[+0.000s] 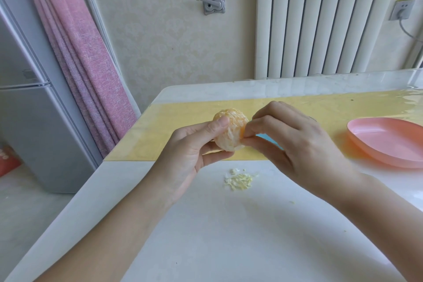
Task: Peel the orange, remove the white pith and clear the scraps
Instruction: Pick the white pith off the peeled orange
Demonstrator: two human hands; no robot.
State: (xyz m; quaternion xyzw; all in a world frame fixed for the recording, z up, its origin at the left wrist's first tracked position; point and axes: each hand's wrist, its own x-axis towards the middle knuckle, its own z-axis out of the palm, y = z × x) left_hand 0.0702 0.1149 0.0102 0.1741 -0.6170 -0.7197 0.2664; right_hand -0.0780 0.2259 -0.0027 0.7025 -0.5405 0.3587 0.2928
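Item: orange (231, 130), whole and fully out of its rind, held in the air above the near border of the yellow mat (160, 135), towards the left end of the table (229, 236). Condition: pale; much of its surface is webbed with white pith (226, 143), and orange flesh shows through on the top and right flank. Left hand (194, 146): curled round the fruit from the left, thumb across its front and fingers underneath. Right hand (290, 137): thumb and forefinger tips are pressed together against the fruit's right flank, apparently on a strand of pith, with the other fingers loosely bent. Scraps (239, 181): a small heap of pale shreds on the white table just in front of the mat's near edge, below the fruit, plus a stray fleck (292, 202) nearer the person. No rind is in view. Pink dish (389, 142): at the right edge, nothing in it. A blue object (263, 137) is mostly hidden behind the right hand and cannot be identified. Assessment: peeling looks finished and pith removal is mid-course. The rest of the pith and clearing the heap remain.
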